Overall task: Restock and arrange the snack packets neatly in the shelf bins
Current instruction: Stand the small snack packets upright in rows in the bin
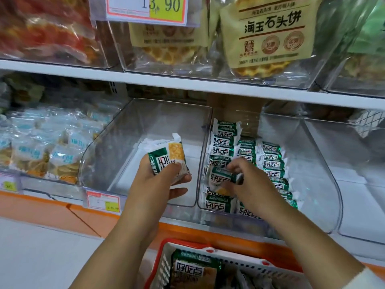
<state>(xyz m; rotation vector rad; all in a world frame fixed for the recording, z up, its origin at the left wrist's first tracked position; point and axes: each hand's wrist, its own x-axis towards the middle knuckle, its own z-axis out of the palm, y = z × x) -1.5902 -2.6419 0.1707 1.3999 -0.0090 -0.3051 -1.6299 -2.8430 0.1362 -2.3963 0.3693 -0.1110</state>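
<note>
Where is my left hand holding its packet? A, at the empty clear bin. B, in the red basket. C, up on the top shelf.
A: the left hand grips a packet at the empty bin, while the right hand pinches a stocked packet in the full bin beside it.

Price card (145,9) marked 13.90 hangs up top. Well below it: smaller price tag (103,202), mounted above orange shelf trim (31,207).
</note>
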